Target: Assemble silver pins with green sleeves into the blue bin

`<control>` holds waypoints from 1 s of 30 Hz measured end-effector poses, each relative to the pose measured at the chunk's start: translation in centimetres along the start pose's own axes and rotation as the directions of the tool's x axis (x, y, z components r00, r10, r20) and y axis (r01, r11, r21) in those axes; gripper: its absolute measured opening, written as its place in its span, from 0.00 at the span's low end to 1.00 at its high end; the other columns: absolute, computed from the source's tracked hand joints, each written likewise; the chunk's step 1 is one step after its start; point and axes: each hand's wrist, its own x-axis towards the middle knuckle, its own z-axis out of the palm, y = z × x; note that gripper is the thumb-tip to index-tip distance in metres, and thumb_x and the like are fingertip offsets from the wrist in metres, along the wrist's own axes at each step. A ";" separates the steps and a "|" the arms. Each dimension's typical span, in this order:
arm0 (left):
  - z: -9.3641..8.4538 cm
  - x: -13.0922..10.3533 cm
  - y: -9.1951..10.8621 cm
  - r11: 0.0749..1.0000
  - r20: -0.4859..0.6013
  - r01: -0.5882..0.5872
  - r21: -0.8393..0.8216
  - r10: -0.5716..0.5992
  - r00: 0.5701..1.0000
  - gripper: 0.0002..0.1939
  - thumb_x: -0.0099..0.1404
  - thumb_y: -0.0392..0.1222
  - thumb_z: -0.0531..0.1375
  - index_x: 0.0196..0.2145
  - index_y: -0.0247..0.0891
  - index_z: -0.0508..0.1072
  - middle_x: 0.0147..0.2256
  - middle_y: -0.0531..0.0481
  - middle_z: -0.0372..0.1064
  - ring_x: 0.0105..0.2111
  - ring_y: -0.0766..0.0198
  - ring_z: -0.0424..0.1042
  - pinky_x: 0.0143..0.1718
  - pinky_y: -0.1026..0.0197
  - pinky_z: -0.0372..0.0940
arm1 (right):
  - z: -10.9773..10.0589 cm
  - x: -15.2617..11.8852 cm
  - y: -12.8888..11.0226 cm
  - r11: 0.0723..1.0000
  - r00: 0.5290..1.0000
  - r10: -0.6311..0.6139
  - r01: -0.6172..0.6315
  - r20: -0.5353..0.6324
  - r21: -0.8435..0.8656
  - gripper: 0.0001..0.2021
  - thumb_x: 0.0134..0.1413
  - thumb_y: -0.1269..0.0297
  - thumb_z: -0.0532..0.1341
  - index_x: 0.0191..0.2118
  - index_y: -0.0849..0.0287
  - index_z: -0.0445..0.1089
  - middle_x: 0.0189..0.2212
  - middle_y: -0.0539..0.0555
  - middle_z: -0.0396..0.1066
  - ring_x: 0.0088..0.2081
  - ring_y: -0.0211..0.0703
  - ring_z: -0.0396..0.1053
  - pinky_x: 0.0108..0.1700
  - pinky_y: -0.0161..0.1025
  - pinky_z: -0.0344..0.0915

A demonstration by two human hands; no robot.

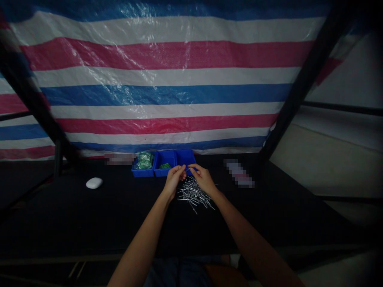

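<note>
My left hand and my right hand meet fingertip to fingertip above the table. Both are closed in a pinch around a small thin piece, which looks like a slim rod; its detail is too small to make out. Right below them lies a loose pile of thin silvery metal rods, pointing in all directions. Just behind the fingers stand joined blue bins. The left bin holds green items in clear plastic bags, the middle one small green pieces. My hands partly cover the right bin.
On the black table, a white rounded object lies at the left. Blurred-out flat items lie behind it and at the right. A striped plastic sheet hangs at the back between dark slanting posts.
</note>
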 end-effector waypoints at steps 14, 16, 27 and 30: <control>0.2 -0.1 -0.1 0.993 0.040 -0.065 0.100 0.061 0.997 0.12 0.54 0.47 0.59 0.30 0.35 0.65 0.23 0.51 0.69 0.20 0.71 0.63 0.22 0.69 0.53 | 0.1 0.5 -0.5 0.979 1.000 0.010 -0.015 0.027 0.203 0.15 0.53 0.54 0.51 0.36 0.60 0.67 0.16 0.46 0.58 0.15 0.31 0.51 0.18 0.30 0.44; -0.1 0.0 0.0 0.991 0.019 -0.079 0.110 0.077 0.997 0.13 0.54 0.48 0.58 0.30 0.34 0.68 0.27 0.49 0.70 0.22 0.71 0.63 0.24 0.68 0.54 | -0.2 0.6 -0.6 0.970 1.000 0.023 -0.026 0.016 0.241 0.15 0.52 0.54 0.52 0.36 0.61 0.67 0.16 0.46 0.57 0.15 0.30 0.49 0.17 0.30 0.42; 0.5 -0.5 -0.2 0.998 0.122 -0.021 0.065 0.013 0.992 0.13 0.47 0.41 0.64 0.29 0.33 0.68 0.24 0.51 0.70 0.24 0.70 0.66 0.28 0.67 0.57 | 0.4 1.0 -1.1 0.850 0.983 0.178 -0.175 0.043 0.496 0.18 0.43 0.51 0.59 0.33 0.62 0.68 0.15 0.48 0.62 0.16 0.32 0.57 0.17 0.30 0.52; 0.6 -0.5 -0.1 0.997 0.118 -0.040 0.059 0.032 0.992 0.13 0.46 0.42 0.65 0.27 0.33 0.68 0.21 0.53 0.68 0.22 0.71 0.64 0.28 0.68 0.57 | 0.9 1.0 -1.0 0.836 0.981 0.183 -0.186 0.058 0.516 0.20 0.42 0.50 0.59 0.35 0.63 0.70 0.19 0.52 0.68 0.20 0.36 0.63 0.20 0.32 0.57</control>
